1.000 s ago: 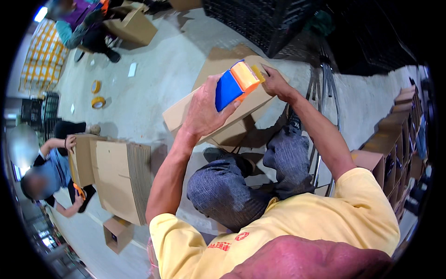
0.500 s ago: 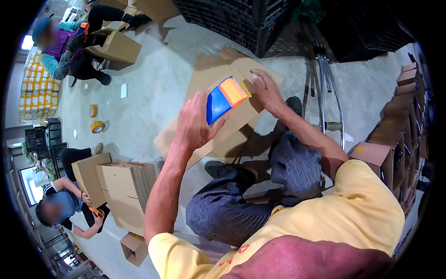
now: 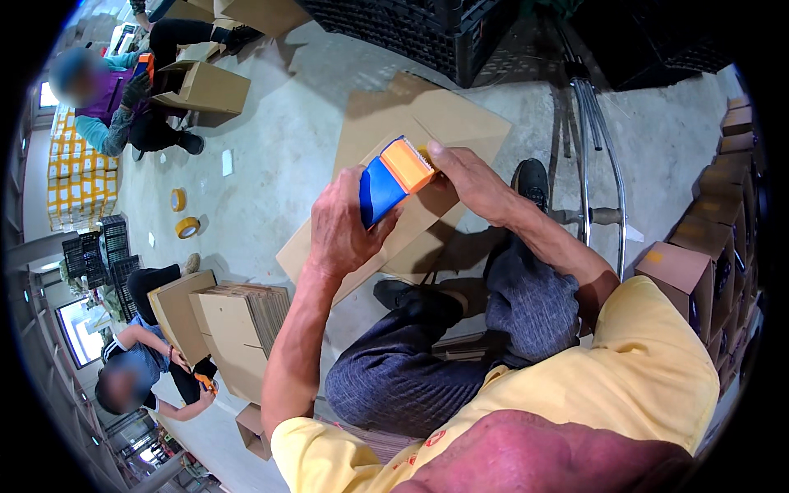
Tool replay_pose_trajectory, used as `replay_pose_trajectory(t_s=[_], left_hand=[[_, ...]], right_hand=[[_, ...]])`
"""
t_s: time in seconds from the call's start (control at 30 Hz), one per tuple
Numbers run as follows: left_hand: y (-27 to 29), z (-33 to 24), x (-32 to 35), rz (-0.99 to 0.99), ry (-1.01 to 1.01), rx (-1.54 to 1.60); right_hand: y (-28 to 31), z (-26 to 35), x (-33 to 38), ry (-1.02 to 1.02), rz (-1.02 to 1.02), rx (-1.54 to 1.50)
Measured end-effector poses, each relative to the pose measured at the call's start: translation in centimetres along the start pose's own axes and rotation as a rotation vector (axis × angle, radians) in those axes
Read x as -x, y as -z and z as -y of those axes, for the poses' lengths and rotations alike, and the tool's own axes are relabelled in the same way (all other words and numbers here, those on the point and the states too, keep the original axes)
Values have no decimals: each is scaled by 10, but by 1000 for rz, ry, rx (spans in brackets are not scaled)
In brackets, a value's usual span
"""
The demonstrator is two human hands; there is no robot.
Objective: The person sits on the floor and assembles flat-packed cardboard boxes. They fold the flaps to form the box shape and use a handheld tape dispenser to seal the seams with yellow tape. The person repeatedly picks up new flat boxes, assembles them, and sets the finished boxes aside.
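Note:
A blue and orange tape dispenser (image 3: 383, 191) is gripped in my left hand (image 3: 343, 220), its toothed orange end pointing right. My right hand (image 3: 470, 179) is closed at that end, thumb and fingers pinching the yellowish tape (image 3: 423, 154) that sticks out past the teeth. Beneath both hands lies a flat cardboard carton (image 3: 329, 255) on the floor, its flaps spread toward the far side.
Black plastic crates (image 3: 394, 37) stand at the far side. Metal crutch-like tubes (image 3: 585, 164) lie at right, before rows of open boxes (image 3: 678, 267). Two tape rolls (image 3: 187, 227) and stacked flat cartons (image 3: 234, 324) are at left, where two people work with boxes.
My right hand has come in from the carton's flap to the dispenser's toothed end and closed on the tape there. The dispenser has barely shifted in my left hand.

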State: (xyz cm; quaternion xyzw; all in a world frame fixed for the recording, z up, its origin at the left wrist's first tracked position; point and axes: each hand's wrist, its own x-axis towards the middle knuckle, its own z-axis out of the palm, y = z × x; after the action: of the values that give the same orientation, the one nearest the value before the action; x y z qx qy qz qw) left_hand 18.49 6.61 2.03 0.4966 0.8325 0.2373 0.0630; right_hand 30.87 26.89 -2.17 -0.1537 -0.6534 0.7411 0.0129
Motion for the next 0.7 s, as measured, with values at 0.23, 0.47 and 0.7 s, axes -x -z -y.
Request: replay_pose_trajectory(t_s=[0.23, 0.47, 0.7], left_hand=[[1, -1, 1, 20, 24, -38], [-3, 3, -1, -31, -138, -32], [12, -7, -6, 125, -120, -168]], right_hand=[[1, -1, -4, -24, 36, -117], [5, -28, -6, 218, -166, 68], [37, -26, -6, 220, -202, 128]])
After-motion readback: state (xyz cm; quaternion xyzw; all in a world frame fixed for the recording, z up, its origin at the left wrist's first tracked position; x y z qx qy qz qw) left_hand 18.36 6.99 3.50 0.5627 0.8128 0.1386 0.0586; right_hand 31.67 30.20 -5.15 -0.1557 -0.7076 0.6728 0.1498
